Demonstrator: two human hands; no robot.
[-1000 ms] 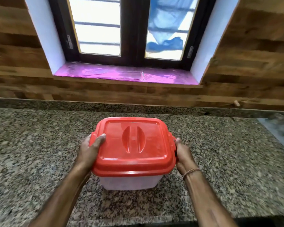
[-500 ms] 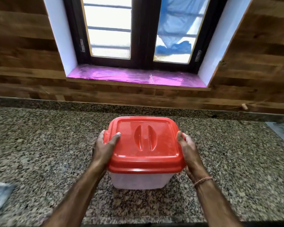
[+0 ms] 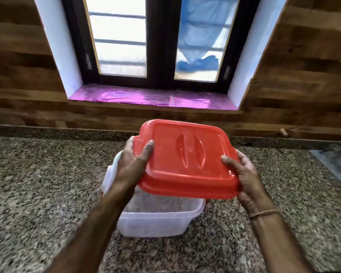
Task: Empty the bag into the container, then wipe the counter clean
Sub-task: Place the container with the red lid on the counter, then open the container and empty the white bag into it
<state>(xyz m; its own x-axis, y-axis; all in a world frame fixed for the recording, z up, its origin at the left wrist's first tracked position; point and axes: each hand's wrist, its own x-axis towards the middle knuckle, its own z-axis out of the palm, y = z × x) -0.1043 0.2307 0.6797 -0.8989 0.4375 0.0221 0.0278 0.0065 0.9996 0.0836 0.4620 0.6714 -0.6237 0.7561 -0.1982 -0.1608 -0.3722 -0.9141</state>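
1. Granite counter (image 3: 37, 184) is carrying the clear plastic container (image 3: 156, 223), which is sitting open at centre, below the window sill (image 3: 152, 100).
2. Left hand (image 3: 132, 164) is gripping the left edge of the red lid (image 3: 187, 160), thumb lying on top.
3. Red lid is being held above the container, tilted and clear of its rim.
4. Right hand (image 3: 246, 180) is gripping the lid's right edge, thumb on top; a thread band (image 3: 264, 213) is circling the wrist.
5. Bag: not identifiable.
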